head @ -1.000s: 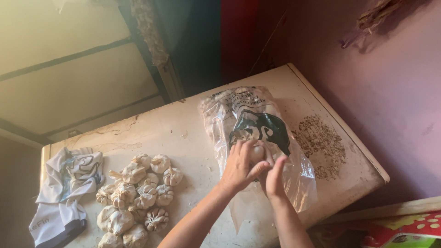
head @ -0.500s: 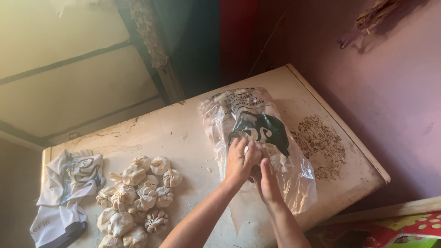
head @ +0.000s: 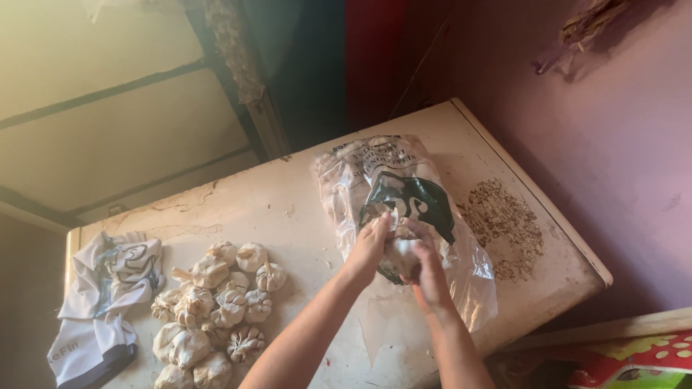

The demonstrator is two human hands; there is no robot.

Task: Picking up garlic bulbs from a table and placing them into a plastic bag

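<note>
You stand over a worn cream table (head: 288, 209) set against a purple wall. On it lies a clear plastic bag (head: 404, 194) with a dark green print, its mouth toward you. Your left hand (head: 369, 243) and right hand (head: 429, 270) meet at that mouth, both closed around a pale garlic bulb (head: 401, 252). Left of your arms, well apart from the bag, sits a heap of loose garlic bulbs (head: 213, 302). Beyond it a white cloth (head: 108, 295) hangs over the table edge. A patch of brown crumbs (head: 504, 223) lies right of the bag.
</note>
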